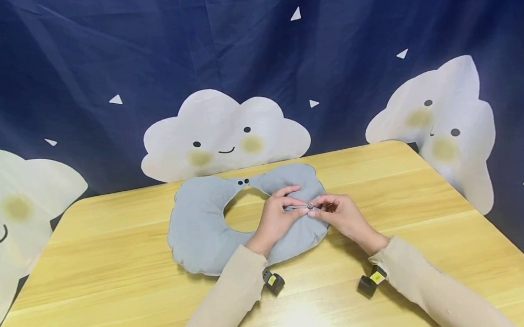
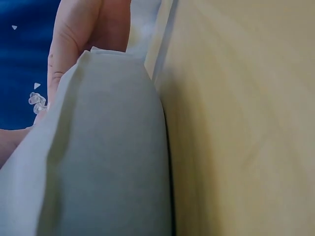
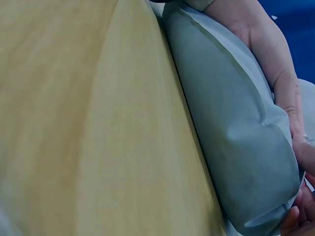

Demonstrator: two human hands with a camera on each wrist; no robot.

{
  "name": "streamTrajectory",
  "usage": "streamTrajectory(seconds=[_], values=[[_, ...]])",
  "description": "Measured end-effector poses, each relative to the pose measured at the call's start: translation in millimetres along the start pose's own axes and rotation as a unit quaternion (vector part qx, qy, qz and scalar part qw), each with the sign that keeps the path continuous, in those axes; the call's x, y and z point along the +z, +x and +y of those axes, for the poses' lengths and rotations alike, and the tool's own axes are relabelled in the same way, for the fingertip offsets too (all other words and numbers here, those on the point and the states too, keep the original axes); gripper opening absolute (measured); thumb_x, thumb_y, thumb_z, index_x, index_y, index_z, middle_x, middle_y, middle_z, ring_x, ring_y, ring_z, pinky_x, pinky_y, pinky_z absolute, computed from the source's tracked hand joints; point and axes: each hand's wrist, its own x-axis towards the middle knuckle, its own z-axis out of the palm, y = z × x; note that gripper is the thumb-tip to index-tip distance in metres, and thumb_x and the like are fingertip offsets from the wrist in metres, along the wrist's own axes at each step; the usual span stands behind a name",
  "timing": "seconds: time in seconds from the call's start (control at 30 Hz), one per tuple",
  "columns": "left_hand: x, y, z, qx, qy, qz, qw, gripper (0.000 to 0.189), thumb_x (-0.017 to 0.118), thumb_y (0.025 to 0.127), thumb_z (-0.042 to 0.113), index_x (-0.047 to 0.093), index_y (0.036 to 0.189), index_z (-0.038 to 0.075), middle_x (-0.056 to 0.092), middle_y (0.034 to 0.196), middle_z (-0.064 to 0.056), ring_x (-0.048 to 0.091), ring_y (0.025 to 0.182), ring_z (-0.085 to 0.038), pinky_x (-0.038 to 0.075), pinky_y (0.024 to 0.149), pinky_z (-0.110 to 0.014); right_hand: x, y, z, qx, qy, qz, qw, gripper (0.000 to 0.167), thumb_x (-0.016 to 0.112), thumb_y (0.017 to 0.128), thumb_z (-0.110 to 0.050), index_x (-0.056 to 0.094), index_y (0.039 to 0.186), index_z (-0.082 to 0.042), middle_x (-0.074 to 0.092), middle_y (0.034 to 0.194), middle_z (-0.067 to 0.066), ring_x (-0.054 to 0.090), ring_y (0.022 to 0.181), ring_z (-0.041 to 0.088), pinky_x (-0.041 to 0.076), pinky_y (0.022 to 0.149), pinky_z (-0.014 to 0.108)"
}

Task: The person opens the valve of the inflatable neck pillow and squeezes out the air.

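A grey inflated neck pillow (image 1: 202, 227) lies on the table, its open centre showing wood. On its right lobe, the thumb and index finger of my left hand (image 1: 274, 217) pinch at a small air valve (image 1: 310, 206). My right hand (image 1: 345, 216) meets it from the other side, thumb and fingertips pinching the same spot. In the left wrist view the clear plastic valve (image 2: 37, 102) stands up beyond the pillow's seam. Fingertips cover much of it. The right wrist view has the pillow's bulging side (image 3: 236, 132) in front of both hands.
Two black snaps (image 1: 243, 182) sit where the pillow's ends meet at the back. The wooden table (image 1: 108, 241) extends around the pillow. Behind hangs a navy curtain (image 1: 250, 43) with white clouds. Small black devices are strapped at both wrists.
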Motion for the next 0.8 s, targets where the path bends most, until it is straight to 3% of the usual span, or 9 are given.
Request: streamTrajectory(seconds=[0.23,0.43,0.63,0.8], values=[[0.3,1.0,-0.7,-0.012,-0.017,0.025,0.9995,0.007,0.077,0.076,0.009,0.076,0.082,0.006,0.063,0.122,-0.001,0.050,0.123,-0.020,0.042,0.100,-0.032,2.3,-1.0,-13.6,0.008,-0.022,0.020,0.9995,0.008,0.070,0.080,0.005,0.068,0.085,0.009,0.066,0.084,0.021,0.051,0.063,0.007,0.042,0.056,0.017],[-2.1,1.1,-2.1,-0.024,-0.048,0.025,0.9982,0.007,0.076,0.077,0.007,0.075,0.083,0.004,0.063,0.121,-0.005,0.052,0.121,-0.021,0.041,0.101,-0.031,2.0,-0.2,-4.8,0.004,0.004,0.027,0.9996,0.009,0.070,0.079,0.007,0.068,0.086,0.012,0.067,0.086,0.022,0.055,0.067,0.006,0.045,0.059,0.017],[-1.9,-0.5,-1.7,-0.025,-0.073,0.027,0.9966,0.009,0.076,0.078,0.005,0.075,0.085,0.000,0.062,0.122,-0.008,0.053,0.121,-0.022,0.041,0.101,-0.034,2.6,2.1,20.0,0.011,0.068,0.028,0.9972,0.016,0.071,0.080,0.003,0.070,0.094,0.010,0.070,0.091,0.009,0.060,0.079,0.007,0.048,0.068,0.017],[0.2,-0.9,-3.5,-0.026,-0.104,0.037,0.9935,0.009,0.074,0.078,0.002,0.074,0.085,-0.003,0.061,0.123,-0.013,0.052,0.121,-0.027,0.040,0.102,-0.042,7.0,2.2,23.3,0.017,0.095,0.042,0.9944,0.022,0.073,0.080,-0.001,0.068,0.098,0.012,0.071,0.092,-0.004,0.061,0.083,0.007,0.049,0.072,0.018]])
